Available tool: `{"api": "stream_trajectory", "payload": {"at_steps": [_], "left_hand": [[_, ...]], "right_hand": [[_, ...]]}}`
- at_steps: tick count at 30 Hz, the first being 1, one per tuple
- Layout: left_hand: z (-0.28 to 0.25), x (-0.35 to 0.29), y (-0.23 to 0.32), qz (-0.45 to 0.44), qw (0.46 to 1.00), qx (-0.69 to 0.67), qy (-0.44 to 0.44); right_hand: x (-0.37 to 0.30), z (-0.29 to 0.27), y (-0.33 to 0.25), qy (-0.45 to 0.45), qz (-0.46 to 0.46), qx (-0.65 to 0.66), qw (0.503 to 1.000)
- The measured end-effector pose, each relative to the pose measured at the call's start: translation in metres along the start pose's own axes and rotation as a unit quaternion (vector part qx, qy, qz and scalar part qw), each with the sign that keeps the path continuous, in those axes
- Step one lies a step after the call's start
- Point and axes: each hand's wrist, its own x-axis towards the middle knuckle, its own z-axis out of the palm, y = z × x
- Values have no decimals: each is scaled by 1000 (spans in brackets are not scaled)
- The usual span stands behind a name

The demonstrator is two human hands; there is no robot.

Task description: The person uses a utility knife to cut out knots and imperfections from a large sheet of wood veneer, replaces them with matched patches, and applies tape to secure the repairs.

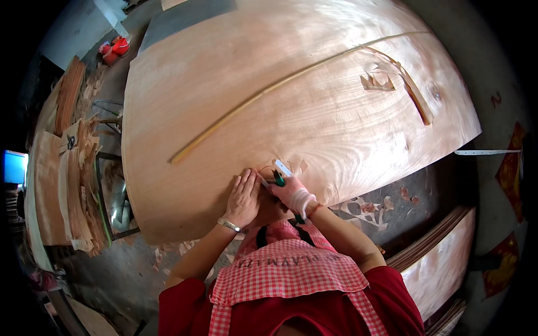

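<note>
My left hand (245, 196) lies flat on a large wood veneer sheet (185, 101), fingers stretched out, near the sheet's front edge. Close beside it, my right hand (292, 193) is closed around a slim green-handled knife (278, 178). A thin pale tip shows between the two hands, against the veneer. A narrow white-blue strip (283, 167) lies just beyond the right fingers; whether it touches the knife I cannot tell. Next to it are a small cut patch and a loose veneer chip (304, 165). A pale covering wraps part of my right hand and wrist.
A long thin wooden strip (263, 92) crosses the sheet, with a curved strip (417, 98) and torn scraps (378, 83) at far right. Veneer offcuts (78, 185) are piled at left, red buckets (116, 49) behind them. Stacked sheets (443, 257) stand at lower right.
</note>
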Motion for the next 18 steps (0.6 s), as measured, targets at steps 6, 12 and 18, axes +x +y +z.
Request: {"api": "stream_trajectory", "payload": {"at_steps": [6, 12, 18], "left_hand": [[-30, 8, 8, 74, 993, -35, -90], [-56, 38, 64, 35, 982, 25, -183], [-18, 142, 218, 311, 903, -270, -126]], "right_hand": [[-55, -42, 89, 45, -13, 39, 998], [-120, -101, 175, 130, 115, 167, 971], [-170, -166, 257, 201, 139, 296, 923]]}}
